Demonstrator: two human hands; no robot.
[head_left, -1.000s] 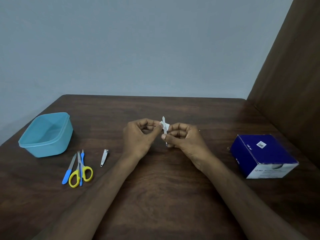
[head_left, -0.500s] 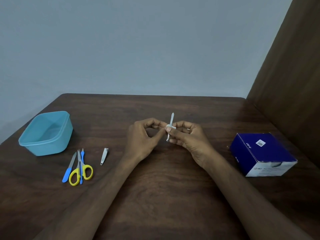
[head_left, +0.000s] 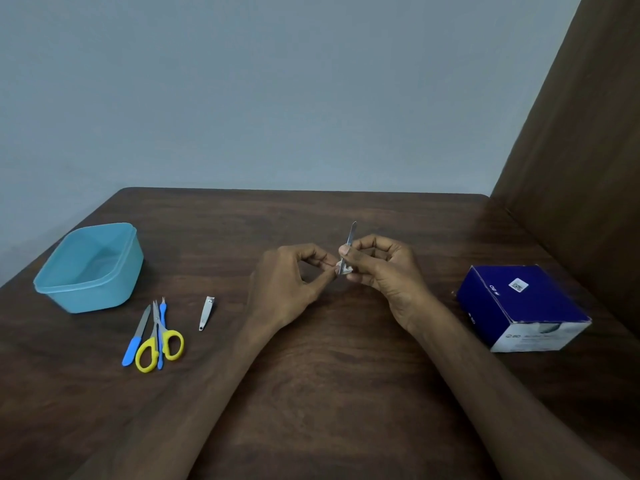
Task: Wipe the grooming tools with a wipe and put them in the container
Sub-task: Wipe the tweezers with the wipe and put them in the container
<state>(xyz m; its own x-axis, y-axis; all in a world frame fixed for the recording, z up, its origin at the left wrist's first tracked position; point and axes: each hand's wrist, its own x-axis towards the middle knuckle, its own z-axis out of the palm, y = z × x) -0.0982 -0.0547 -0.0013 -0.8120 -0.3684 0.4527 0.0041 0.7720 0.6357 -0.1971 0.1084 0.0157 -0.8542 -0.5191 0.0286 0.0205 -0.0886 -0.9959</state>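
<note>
Container point(head_left: 90, 268) holds no tool; right hand point(head_left: 384, 271) pinches metal tool point(head_left: 349, 244), left hand point(head_left: 289, 282) pinches wipe point(head_left: 343, 270)

The dark blue box point(head_left: 519, 303) at 3 o'clock on the desk point(head_left: 329, 393) carries the letters "BD" on its white front face and again on its left side. A small white square code label sits on its top. The finer print is too blurred to read.
</note>
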